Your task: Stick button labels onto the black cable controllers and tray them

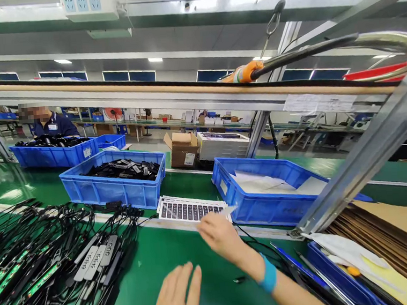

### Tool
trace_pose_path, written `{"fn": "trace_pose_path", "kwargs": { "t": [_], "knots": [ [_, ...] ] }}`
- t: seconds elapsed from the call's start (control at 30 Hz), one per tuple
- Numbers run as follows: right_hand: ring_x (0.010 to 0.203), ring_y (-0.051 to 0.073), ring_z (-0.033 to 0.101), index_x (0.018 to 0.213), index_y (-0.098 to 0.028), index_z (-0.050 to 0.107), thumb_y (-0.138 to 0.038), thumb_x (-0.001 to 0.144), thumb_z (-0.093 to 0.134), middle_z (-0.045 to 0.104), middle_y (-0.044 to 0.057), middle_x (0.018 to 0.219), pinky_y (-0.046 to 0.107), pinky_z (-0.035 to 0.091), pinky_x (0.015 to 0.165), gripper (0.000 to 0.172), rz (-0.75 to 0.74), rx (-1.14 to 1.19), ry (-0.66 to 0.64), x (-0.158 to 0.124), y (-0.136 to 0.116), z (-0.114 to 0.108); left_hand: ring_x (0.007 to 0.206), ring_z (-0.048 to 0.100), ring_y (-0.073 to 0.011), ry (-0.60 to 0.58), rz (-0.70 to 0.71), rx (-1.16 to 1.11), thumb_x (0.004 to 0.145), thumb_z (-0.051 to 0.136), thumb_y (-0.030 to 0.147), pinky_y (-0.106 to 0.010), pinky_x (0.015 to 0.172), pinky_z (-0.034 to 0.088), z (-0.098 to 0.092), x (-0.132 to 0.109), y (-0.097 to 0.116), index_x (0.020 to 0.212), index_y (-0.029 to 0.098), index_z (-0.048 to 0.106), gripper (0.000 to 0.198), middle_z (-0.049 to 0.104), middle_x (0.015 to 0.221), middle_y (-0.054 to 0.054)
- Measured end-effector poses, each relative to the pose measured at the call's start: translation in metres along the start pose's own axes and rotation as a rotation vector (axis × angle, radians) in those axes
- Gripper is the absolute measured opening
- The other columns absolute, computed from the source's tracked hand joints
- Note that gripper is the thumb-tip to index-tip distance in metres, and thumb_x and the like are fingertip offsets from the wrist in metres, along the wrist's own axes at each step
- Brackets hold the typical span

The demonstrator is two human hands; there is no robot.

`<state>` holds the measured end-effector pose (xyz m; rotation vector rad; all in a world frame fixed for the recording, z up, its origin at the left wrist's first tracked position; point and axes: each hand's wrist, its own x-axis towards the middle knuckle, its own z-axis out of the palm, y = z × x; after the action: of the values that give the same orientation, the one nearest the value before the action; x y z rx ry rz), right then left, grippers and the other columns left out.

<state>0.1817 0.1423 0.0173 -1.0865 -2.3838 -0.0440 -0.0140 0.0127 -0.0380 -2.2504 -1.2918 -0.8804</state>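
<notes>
At the green assembly bench, your right hand (pixel 220 236) closes its fingertips on a pale strip (pixel 228 210) at the edge of the label sheet (pixel 189 210), apparently peeling it free. Your left hand (pixel 177 291) hovers open and empty above the mat (pixel 152 264). Lifting cleanly calls for a slow, steady pull. Cabled parts (pixel 57 258) lie left, a blue bin (pixel 115 190) behind.

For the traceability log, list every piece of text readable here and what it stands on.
Nothing here can be read.
On the label sheet: rows of dark labels, print too small to read.
On the paper notice taped to the frame rail: blurred.
On the sticker of the cardboard box: too small.
On the tag of the blue bin: too small.
</notes>
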Motion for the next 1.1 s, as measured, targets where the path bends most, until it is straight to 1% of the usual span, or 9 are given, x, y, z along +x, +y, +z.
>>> {"fn": "trace_pose_path", "kwargs": {
  "t": [0.07, 0.17, 0.27, 0.37, 0.47, 0.57, 0.67, 0.87, 1.1],
  "knots": [
    [0.069, 0.020, 0.052, 0.081, -0.020, 0.066, -0.017, 0.097, 0.041, 0.063, 0.007, 0.074, 0.033, 0.035, 0.063, 0.030, -0.179, -0.121, 0.019, -0.044, -0.041, -0.001, 0.108, 0.062, -0.0266, -0.114, 0.032, 0.026, 0.092, 0.047, 0.013, -0.038, 0.089, 0.050, -0.014, 0.009, -0.002, 0.130, 0.019, 0.055, 0.039, 0.066, 0.124, -0.010],
    [0.059, 0.018, 0.049, 0.074, -0.019, 0.061, -0.010, 0.095, 0.038, 0.059, 0.004, 0.064, 0.033, 0.030, 0.056, 0.032, -0.255, -0.143, 0.038, -0.106, -0.085, 0.006, 0.086, 0.064, -0.0239, -0.452, 0.099, -0.031, 0.091, 0.050, 0.012, -0.035, 0.072, 0.049, -0.019, 0.013, 0.005, 0.096, 0.019, 0.067, 0.019, 0.071, 0.094, -0.006],
    [0.058, 0.017, 0.052, 0.075, -0.020, 0.062, -0.012, 0.094, 0.044, 0.061, 0.003, 0.065, 0.032, 0.032, 0.055, 0.027, -0.125, -0.041, 0.008, -0.147, -0.103, 0.013, 0.071, 0.059, -0.0199, -0.688, 0.175, -0.104, 0.090, 0.054, 0.010, -0.031, 0.062, 0.041, -0.015, -0.001, 0.017, 0.073, 0.019, 0.063, 0.021, 0.065, 0.071, -0.003],
    [0.063, 0.017, 0.057, 0.077, -0.022, 0.066, -0.013, 0.089, 0.055, 0.065, 0.001, 0.069, 0.029, 0.037, 0.058, 0.018, 0.075, 0.102, -0.067, -0.169, -0.110, 0.015, 0.073, 0.058, -0.0197, -0.657, 0.279, -0.151, 0.091, 0.054, 0.011, -0.031, 0.064, 0.039, -0.015, -0.021, 0.026, 0.076, 0.018, 0.061, 0.018, 0.064, 0.075, -0.003],
    [0.069, 0.016, 0.061, 0.075, -0.022, 0.069, -0.009, 0.083, 0.060, 0.067, 0.000, 0.072, 0.026, 0.041, 0.062, 0.018, 0.267, 0.250, -0.186, -0.175, -0.116, 0.012, 0.077, 0.058, -0.0201, -0.648, 0.337, -0.188, 0.092, 0.051, 0.009, -0.032, 0.072, 0.042, -0.021, -0.032, 0.031, 0.083, 0.017, 0.061, 0.016, 0.064, 0.081, -0.004],
    [0.074, 0.017, 0.064, 0.076, -0.022, 0.072, -0.008, 0.082, 0.059, 0.070, 0.001, 0.077, 0.024, 0.043, 0.065, 0.020, 0.398, 0.353, -0.290, -0.172, -0.122, 0.005, 0.085, 0.060, -0.0221, -0.794, 0.248, -0.209, 0.092, 0.048, 0.006, -0.033, 0.077, 0.044, -0.027, -0.028, 0.035, 0.088, 0.015, 0.062, 0.018, 0.067, 0.089, -0.007],
    [0.073, 0.017, 0.066, 0.078, -0.021, 0.075, -0.008, 0.080, 0.057, 0.072, 0.003, 0.079, 0.023, 0.044, 0.065, 0.022, 0.476, 0.400, -0.367, -0.162, -0.122, -0.003, 0.086, 0.063, -0.0234, -0.936, 0.121, -0.246, 0.091, 0.047, 0.006, -0.032, 0.073, 0.046, -0.030, -0.016, 0.035, 0.089, 0.014, 0.065, 0.020, 0.069, 0.091, -0.009],
    [0.063, 0.017, 0.068, 0.068, -0.018, 0.078, -0.008, 0.066, 0.065, 0.075, 0.002, 0.065, 0.019, 0.044, 0.057, 0.016, 0.593, 0.514, -0.643, -0.137, -0.106, -0.014, 0.073, 0.065, -0.0212, -0.990, 0.131, -0.305, 0.092, 0.047, 0.015, -0.029, 0.067, 0.046, -0.034, 0.003, 0.027, 0.081, 0.015, 0.067, 0.023, 0.071, 0.079, -0.007],
    [0.066, 0.018, 0.066, 0.069, -0.019, 0.077, -0.008, 0.073, 0.059, 0.076, 0.003, 0.070, 0.023, 0.040, 0.063, 0.022, 0.570, 0.414, -0.578, -0.133, -0.108, -0.010, 0.089, 0.064, -0.0233, -0.949, 0.146, -0.311, 0.095, 0.048, 0.030, -0.031, 0.075, 0.047, -0.033, 0.003, 0.035, 0.096, 0.016, 0.064, 0.021, 0.068, 0.095, -0.008]
  ]
}}
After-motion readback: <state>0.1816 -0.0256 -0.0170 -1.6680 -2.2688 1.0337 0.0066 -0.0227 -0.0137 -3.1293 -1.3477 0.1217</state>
